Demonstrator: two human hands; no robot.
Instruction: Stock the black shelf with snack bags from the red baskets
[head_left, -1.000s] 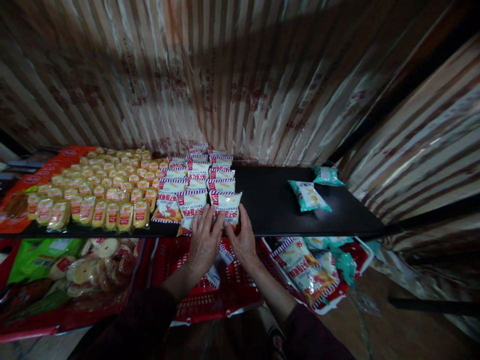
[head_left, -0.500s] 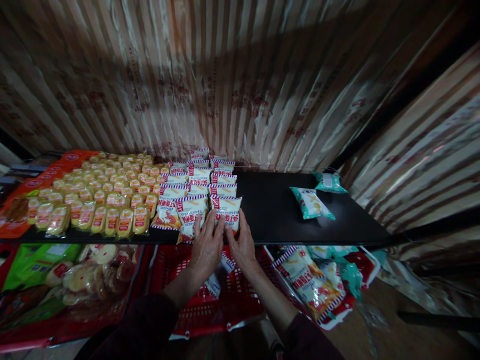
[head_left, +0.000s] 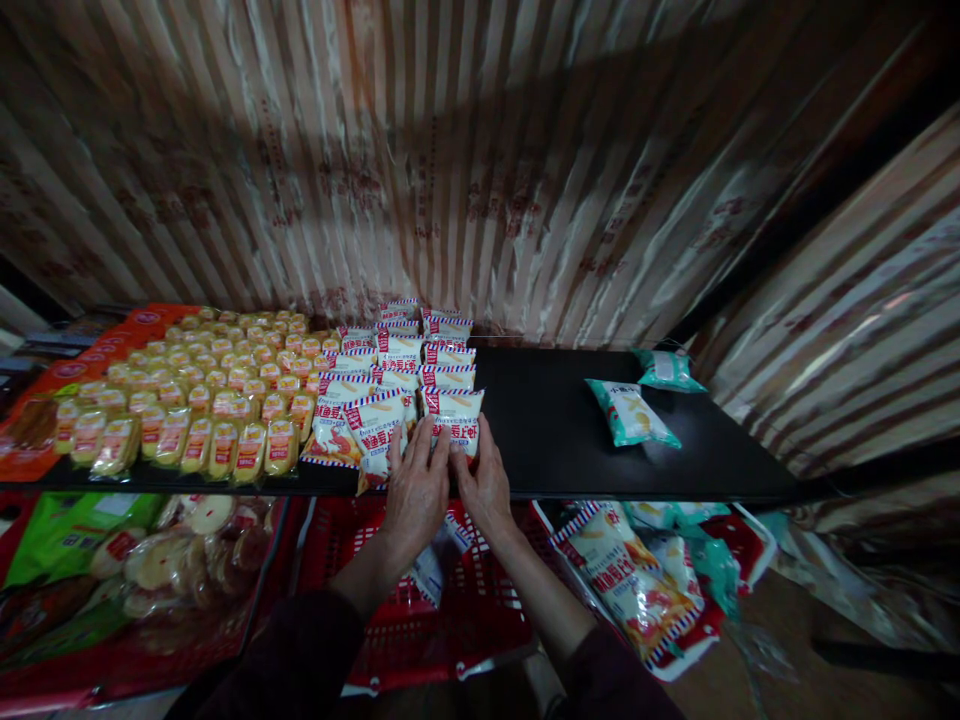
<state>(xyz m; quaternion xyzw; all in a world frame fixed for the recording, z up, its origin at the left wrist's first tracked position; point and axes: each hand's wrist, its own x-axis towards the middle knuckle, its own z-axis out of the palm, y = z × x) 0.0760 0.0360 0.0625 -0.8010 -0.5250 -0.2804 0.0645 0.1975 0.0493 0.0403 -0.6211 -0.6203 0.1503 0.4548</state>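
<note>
Rows of white snack bags with blue-and-red striped edges stand on the black shelf. At the front right of these rows, a snack bag is held between my two hands, its lower part hidden by my fingers. My left hand presses on the bag's left side, fingertips also against the neighbouring snack bag, which leans to the left. My right hand grips the right side, with its thumb across the front of the bag.
Small yellow wrapped cakes fill the shelf's left part. Two teal snack bags lie on the black shelf at right. Below are a red basket, another basket holding snack bags, and wrapped round crackers. A striped curtain hangs behind.
The snack bag beside my left hand has tilted further left. My hands stay on the front-right bag nearly unmoved, and the view has shifted slightly.
</note>
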